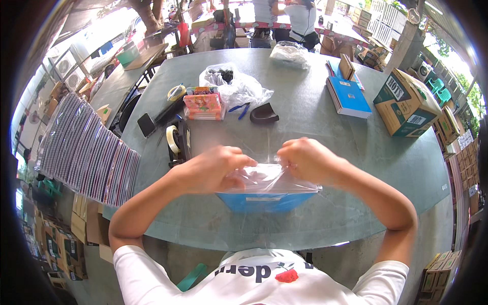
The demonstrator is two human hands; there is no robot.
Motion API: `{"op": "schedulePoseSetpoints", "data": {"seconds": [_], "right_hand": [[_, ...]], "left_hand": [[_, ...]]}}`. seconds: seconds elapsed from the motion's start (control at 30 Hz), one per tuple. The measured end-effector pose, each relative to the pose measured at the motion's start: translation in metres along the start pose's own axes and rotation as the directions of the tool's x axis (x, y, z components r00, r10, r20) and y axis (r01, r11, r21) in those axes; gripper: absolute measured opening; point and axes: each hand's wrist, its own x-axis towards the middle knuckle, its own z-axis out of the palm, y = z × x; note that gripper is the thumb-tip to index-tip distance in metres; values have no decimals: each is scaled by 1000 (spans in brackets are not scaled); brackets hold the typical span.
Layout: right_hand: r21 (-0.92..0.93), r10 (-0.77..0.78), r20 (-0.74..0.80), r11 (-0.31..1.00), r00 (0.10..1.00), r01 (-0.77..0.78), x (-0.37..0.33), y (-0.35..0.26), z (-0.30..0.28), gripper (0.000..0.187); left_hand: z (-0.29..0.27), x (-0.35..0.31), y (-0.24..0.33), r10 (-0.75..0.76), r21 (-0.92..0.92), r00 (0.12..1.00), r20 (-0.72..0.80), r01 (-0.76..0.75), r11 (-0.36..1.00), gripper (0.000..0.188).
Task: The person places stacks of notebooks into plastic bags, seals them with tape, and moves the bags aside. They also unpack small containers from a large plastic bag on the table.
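In front of me stands a blue notebook stack [268,203] inside a clear plastic bag [262,175], whose loose upper part rises between my hands. My left hand [222,168] is closed on the left side of the bag's film, its fingertips slightly blurred. At the other side, my right hand [310,160] pinches the film with curled fingers. Both forearms bend inward over the table. Wrinkled, shiny film partly hides the top of the notebooks.
A tape dispenser [178,142] stands left of my left hand, near a phone [147,125]. Farther off lie blue-handled pliers [240,110] and a dark curved piece [264,114]. Blue notebooks [349,95] and a cardboard box [407,103] sit right; a tall wrapped stack [86,150] stands left.
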Motion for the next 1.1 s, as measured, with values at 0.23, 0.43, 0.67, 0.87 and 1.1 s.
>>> {"op": "schedulePoseSetpoints", "data": {"seconds": [0.23, 0.43, 0.67, 0.87, 1.1], "right_hand": [[-198, -66, -176, 980, 982, 30, -92, -47, 35, 38], [-64, -48, -343, 998, 938, 28, -44, -36, 51, 43], [8, -19, -186, 1000, 982, 21, -38, -36, 56, 48], [21, 32, -88, 999, 996, -30, -41, -44, 41, 57], [74, 54, -87, 996, 995, -48, -34, -49, 39, 57]], "left_hand": [[69, -55, 23, 245, 617, 939, -243, -45, 786, 36], [98, -54, 0, 404, 724, 826, -394, 7, 690, 33], [93, -66, -1, 304, 618, 871, -387, 0, 786, 29], [84, -149, -161, -457, -279, 109, -883, 660, 697, 37], [91, -160, -244, -980, -938, 44, -195, 282, 200, 26]]}}
